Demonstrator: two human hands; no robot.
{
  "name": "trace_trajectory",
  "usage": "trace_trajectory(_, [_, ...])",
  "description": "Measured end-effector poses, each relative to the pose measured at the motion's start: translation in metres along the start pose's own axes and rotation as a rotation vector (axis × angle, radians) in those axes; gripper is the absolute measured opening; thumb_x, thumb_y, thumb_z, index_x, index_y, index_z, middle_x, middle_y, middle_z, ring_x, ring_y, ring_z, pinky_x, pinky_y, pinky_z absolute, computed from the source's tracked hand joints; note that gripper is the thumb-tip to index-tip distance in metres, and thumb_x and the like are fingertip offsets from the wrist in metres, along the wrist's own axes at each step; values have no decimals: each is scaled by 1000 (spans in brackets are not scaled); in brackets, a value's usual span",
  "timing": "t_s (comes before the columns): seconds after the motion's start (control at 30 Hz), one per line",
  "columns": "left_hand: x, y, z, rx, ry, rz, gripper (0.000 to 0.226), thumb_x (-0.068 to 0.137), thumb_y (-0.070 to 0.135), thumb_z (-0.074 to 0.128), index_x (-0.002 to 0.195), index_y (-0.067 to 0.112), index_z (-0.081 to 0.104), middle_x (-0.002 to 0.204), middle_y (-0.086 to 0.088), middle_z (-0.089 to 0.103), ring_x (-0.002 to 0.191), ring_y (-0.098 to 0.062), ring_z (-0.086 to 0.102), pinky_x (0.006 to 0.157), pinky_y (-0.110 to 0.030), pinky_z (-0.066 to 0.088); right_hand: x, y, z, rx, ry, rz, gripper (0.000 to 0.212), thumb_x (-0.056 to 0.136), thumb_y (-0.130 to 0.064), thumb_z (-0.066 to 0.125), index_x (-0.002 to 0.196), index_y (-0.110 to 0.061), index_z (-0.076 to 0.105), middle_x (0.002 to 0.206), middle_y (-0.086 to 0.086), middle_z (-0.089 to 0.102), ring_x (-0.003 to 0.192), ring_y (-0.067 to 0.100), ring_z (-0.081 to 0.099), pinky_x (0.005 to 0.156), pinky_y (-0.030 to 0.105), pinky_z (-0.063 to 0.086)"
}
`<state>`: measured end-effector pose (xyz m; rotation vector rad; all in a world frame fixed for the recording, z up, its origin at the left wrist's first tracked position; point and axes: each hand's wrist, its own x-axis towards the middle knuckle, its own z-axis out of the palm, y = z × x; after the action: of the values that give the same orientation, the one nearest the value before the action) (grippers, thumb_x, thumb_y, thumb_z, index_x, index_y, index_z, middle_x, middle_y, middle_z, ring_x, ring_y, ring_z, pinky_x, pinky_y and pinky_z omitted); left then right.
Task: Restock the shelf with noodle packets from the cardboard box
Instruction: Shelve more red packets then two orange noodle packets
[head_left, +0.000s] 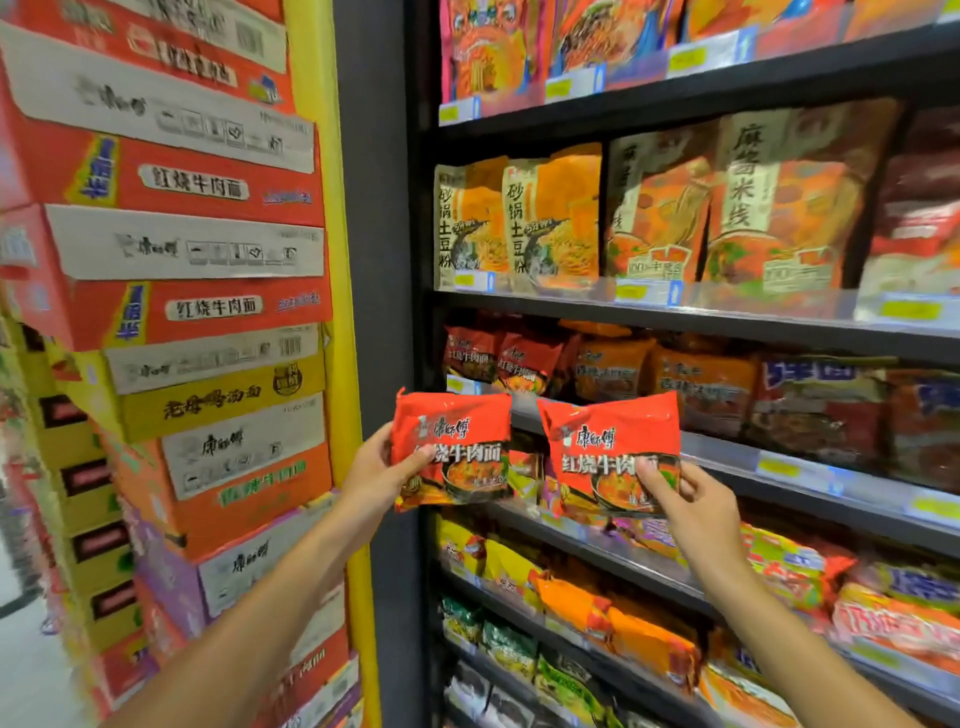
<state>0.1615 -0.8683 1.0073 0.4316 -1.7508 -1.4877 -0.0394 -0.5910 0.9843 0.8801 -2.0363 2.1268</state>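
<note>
My left hand (382, 470) pinches a red noodle packet (457, 441) by its lower left edge, thumb on the front. My right hand (691, 501) grips a second red noodle packet (608, 447) of the same kind at its lower right corner. Both packets are held upright, side by side, just in front of the black shelf (727, 322). On the shelf level right behind them stand matching red packets (493, 358) at the left end. The cardboard box they came from is not identifiable in this view.
Stacked noodle cartons (197, 312) rise on the left beside a yellow post (322, 208) and the dark shelf upright (379, 260). Orange packets (613, 369) and other noodle bags fill the shelves above and below. A strip of floor (21, 670) shows bottom left.
</note>
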Motion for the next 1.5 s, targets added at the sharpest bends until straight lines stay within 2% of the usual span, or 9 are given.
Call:
trace_trajectory(0.17, [78, -23, -9, -6, 8, 10, 41, 86, 19, 76, 124, 15, 61, 112, -4, 74, 101, -19, 72, 88, -42, 59, 67, 9, 39, 8, 21, -12, 25, 89, -38, 71, 104, -18, 73, 94, -6, 78, 89, 8, 74, 76, 25, 56])
trace_trajectory(0.27, [114, -37, -13, -7, -9, 18, 39, 86, 18, 75, 122, 16, 62, 110, -3, 74, 100, -19, 72, 84, -40, 60, 87, 18, 59, 37, 30, -1, 21, 91, -32, 70, 105, -16, 73, 92, -6, 79, 86, 6, 74, 66, 14, 55])
trace_trajectory(0.67, [269, -72, 2, -71, -80, 123, 30, 92, 16, 68, 118, 28, 58, 109, 6, 70, 101, -10, 68, 90, -32, 55, 135, 41, 114, -16, 154, 19, 16, 89, -31, 72, 101, -20, 72, 93, -11, 78, 89, 6, 74, 67, 10, 53])
trace_trajectory(0.77, [302, -72, 11, -30, -96, 194, 34, 95, 14, 63, 124, 27, 51, 112, 9, 64, 103, -4, 63, 89, -26, 51, 140, 44, 126, -9, 188, 3, 16, 90, -30, 71, 102, -18, 73, 95, -9, 78, 92, 8, 74, 73, 14, 55])
trace_trajectory(0.87, [326, -73, 17, -1, -112, 239, 41, 96, 13, 60, 134, 18, 47, 119, 2, 62, 107, -8, 61, 89, -24, 50, 143, 47, 135, -1, 219, -11, 24, 88, -34, 72, 105, -17, 74, 101, -3, 78, 99, 13, 73, 90, 30, 56])
trace_trajectory(1.17, [372, -78, 44, 117, -188, 349, 46, 97, 3, 52, 137, 23, 43, 116, 9, 59, 105, 1, 57, 80, -2, 44, 151, 45, 150, -5, 245, -16, 22, 91, -29, 70, 107, -16, 74, 100, -2, 78, 96, 12, 73, 81, 18, 56])
trace_trajectory(1.27, [381, -93, 56, 205, -213, 310, 38, 97, 2, 48, 132, 18, 43, 119, 0, 59, 111, -13, 58, 91, -20, 47, 153, 45, 152, 8, 243, -4, 22, 91, -30, 69, 107, -16, 73, 100, -3, 78, 96, 12, 74, 78, 17, 56])
trace_trajectory(1.37, [388, -102, 61, 345, -204, 227, 46, 100, 13, 45, 144, 13, 29, 138, -4, 49, 126, -20, 50, 104, -37, 43, 149, 44, 150, 19, 227, 10, 22, 92, -30, 69, 107, -16, 73, 100, -1, 78, 96, 12, 73, 82, 24, 55])
trace_trajectory(1.5, [382, -98, 71, 596, -133, 175, 71, 102, 8, 42, 155, 1, -4, 164, -19, 4, 150, -32, 15, 119, -39, 22, 146, 42, 145, 22, 200, 9, 22, 92, -28, 69, 108, -14, 73, 99, 0, 78, 95, 12, 73, 74, 15, 53])
